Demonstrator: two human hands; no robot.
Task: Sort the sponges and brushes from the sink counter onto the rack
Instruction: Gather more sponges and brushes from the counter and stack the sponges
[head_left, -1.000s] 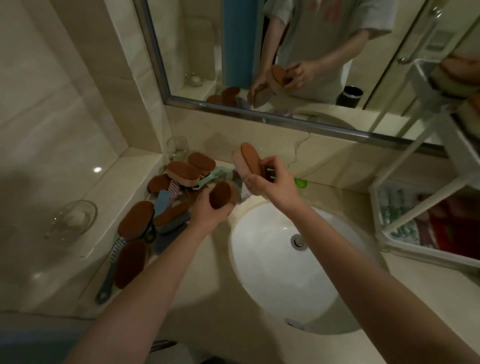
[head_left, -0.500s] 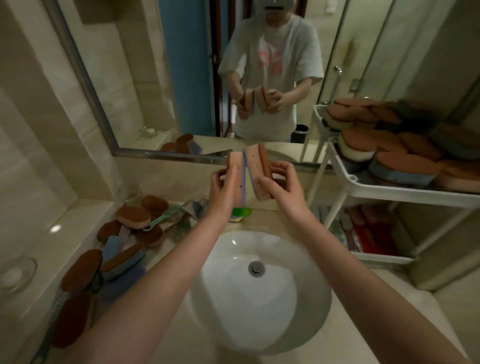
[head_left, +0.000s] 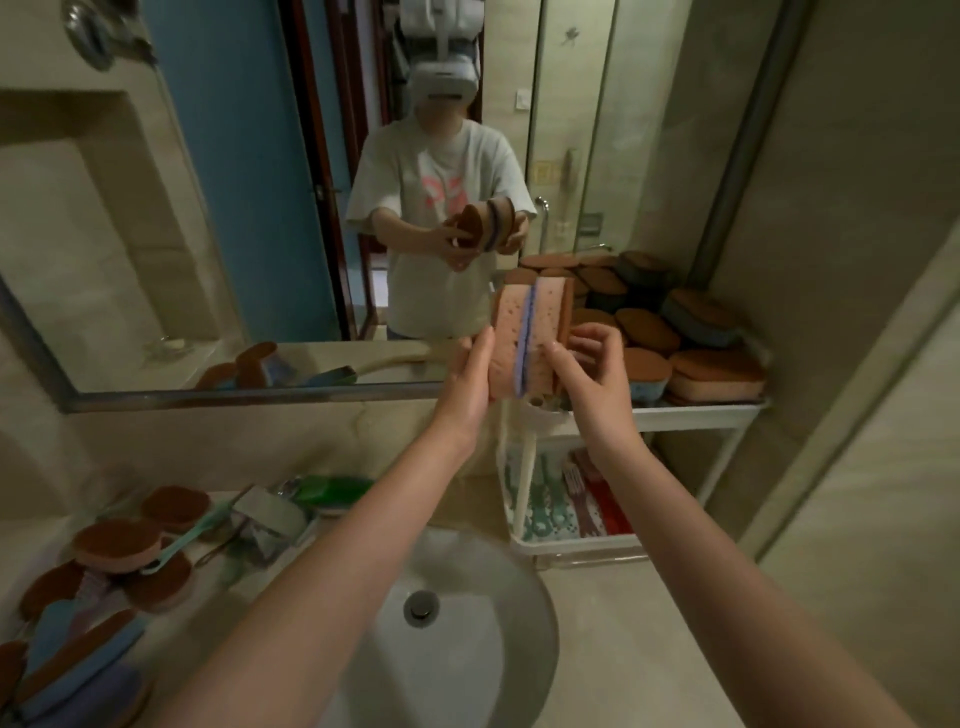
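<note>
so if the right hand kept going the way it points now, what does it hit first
The right hand touches the held sponges, so those come first. Carrying them onward, it would likely meet the stacked sponges on the rack, though depth is unclear.

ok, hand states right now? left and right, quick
Left hand: holding the paired sponges from their left side.
Right hand: pinching the same sponges from the right.
</note>
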